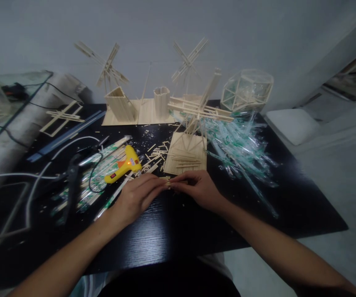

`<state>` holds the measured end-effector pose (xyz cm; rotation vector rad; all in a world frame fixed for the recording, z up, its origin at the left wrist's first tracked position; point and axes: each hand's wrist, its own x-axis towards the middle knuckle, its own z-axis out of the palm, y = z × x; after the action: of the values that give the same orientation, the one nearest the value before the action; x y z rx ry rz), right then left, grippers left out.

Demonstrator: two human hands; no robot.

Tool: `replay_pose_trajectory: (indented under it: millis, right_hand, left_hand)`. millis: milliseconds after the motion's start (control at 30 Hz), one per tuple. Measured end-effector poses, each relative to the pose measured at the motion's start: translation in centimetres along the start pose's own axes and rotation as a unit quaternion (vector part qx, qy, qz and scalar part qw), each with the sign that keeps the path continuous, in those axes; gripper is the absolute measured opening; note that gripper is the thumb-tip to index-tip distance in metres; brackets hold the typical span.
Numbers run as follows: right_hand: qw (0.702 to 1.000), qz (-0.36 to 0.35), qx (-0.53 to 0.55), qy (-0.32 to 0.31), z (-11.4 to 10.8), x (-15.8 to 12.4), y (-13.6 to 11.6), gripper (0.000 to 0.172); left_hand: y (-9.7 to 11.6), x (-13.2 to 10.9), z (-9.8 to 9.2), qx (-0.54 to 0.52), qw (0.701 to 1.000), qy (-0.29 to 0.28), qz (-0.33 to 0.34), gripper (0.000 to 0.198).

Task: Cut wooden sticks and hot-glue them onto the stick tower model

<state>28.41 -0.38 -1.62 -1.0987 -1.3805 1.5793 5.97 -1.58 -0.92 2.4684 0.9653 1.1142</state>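
Wooden piece (167, 182) mostly hidden between fingertips (161, 181), glass pane (26, 103) cut off at left edge

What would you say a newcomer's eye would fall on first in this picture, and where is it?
Most likely the bright yellow glue gun, left of centre, just beyond the left hand. Next, the windmill-like stick model rising from a wooden base beyond the right hand, with a heap of clear and green plastic wrappers to its right. Then the hands themselves, meeting at small wooden pieces in the middle.
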Motion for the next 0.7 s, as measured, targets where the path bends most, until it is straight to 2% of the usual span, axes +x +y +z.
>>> replay_pose_trajectory:
  millis: [167,367,700]
  right_hand:
    - [0.999,-0.021,-0.028,0.006,0.0,0.0,0.0,0.025]
    - [0.986,-0.076,-0.145,0.029,-0.28,-0.01,0.01,0.02]
    - [0.984,-0.092,-0.149,0.038,-0.17,-0.17,0.52,0.017]
  left_hand:
    - [-0.24,-0.06,-0.03,0.003,1.0,0.005,-0.009,0.014]
    - [-0.48,-0.15,-0.12,-0.007,1.0,0.007,-0.021,0.016]
    - [-0.43,-0.43,-0.08,0.005,1.0,-0.003,-0.017,0.016]
